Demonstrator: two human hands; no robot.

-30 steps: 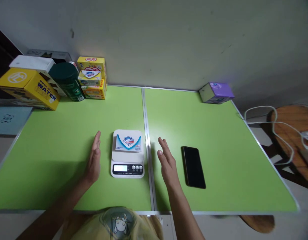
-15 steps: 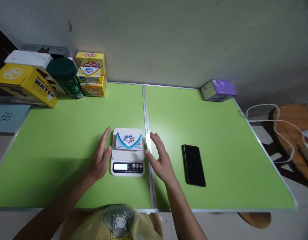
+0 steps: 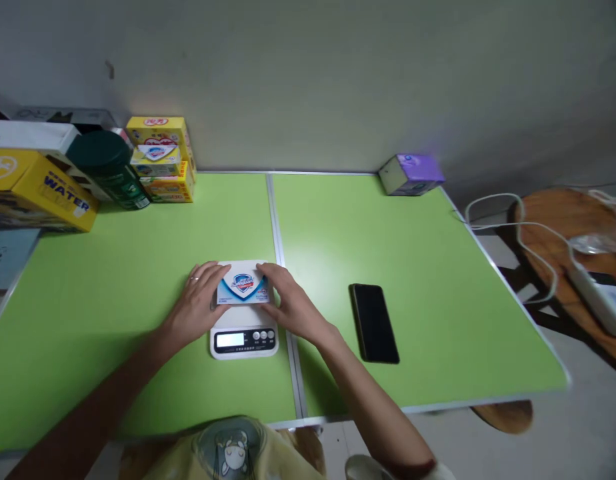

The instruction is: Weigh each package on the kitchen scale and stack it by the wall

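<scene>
A white and blue Safeguard soap box [image 3: 243, 285] is on the platform of a white digital kitchen scale [image 3: 245, 339], whose display is lit but unreadable. My left hand [image 3: 199, 300] grips the box's left end, thumb at its near edge and fingers over the top. At the opposite end, my right hand [image 3: 292, 303] pinches the box in the same way. Both hands are closed on it; whether the box is touching the platform or slightly raised I cannot tell.
A black phone [image 3: 375, 323] lies right of the scale. A purple box [image 3: 411, 175] stands at the back right. Yellow boxes [image 3: 163, 160], a dark green canister [image 3: 108, 170] and a WATER box [image 3: 43, 190] line the back left. White cables [image 3: 521, 250] hang beside the table's right edge.
Both hands were apart on either side of the scale and have closed inward onto the soap box. The view has shifted a little, moving the scene leftward.
</scene>
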